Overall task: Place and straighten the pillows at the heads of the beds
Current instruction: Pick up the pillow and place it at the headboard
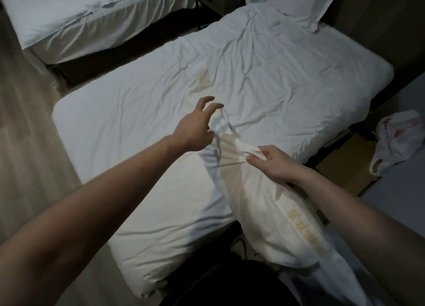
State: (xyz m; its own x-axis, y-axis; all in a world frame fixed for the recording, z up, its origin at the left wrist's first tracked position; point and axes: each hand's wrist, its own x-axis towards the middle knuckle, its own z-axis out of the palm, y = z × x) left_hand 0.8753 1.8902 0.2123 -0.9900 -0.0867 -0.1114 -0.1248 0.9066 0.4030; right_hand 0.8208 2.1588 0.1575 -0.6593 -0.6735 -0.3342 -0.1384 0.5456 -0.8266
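Pillow (296,2) at near bed's (138,121) head, second bed (69,18) left, bag (397,142) right

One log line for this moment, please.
right hand pinches pillow corner | left hand open, reaching | second pillow at bed head

The right hand (273,162) pinches the bunched upper edge of a white pillow (273,216) that bears yellow lettering along its side. The pillow hangs over the foot end of the near bed (161,112), whose white cover is wrinkled. The left hand (195,126) reaches over that bed with its fingers spread and bent, their tips at a loose flap of the pillow's cloth. A second pillow (296,2) lies at the head of the near bed. A second bed (76,16) stands to the left, well apart, and a plastic bag (395,140) lies on the floor at the right.
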